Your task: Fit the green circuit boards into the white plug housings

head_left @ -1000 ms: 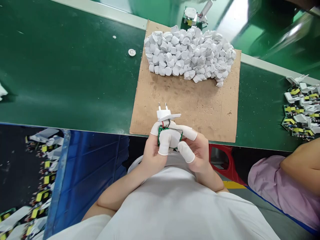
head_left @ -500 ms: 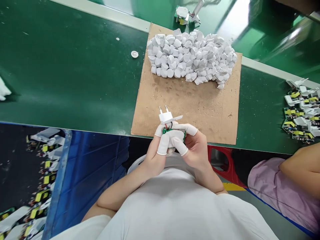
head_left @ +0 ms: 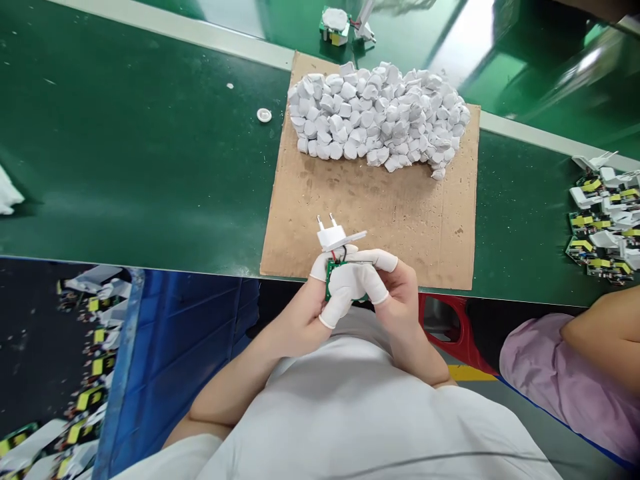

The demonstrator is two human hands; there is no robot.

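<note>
Both hands, with white finger cots on several fingertips, grip a small green circuit board (head_left: 329, 287) at the near edge of the cardboard. My left hand (head_left: 310, 317) closes on its left side, and my right hand (head_left: 399, 293) pinches its right side. A flattened white putty lump (head_left: 344, 279) covers much of the board under my thumbs. Red and black wires (head_left: 344, 253) join the board to a white two-pin plug piece (head_left: 331, 237), whose pins point away from me. The fingers hide the board's underside.
Many white putty lumps (head_left: 380, 117) are heaped on the cardboard sheet (head_left: 370, 220). Beyond them lies another plug-and-board unit (head_left: 335, 28). More boards (head_left: 600, 220) sit at right, near a co-worker's arm (head_left: 607, 333). A blue bin (head_left: 170, 360) with boards stands at left.
My left thumb has slid down towards the board's near edge, and my right thumb has shifted right. More of the putty and the board's left side show. The view has shifted slightly.
</note>
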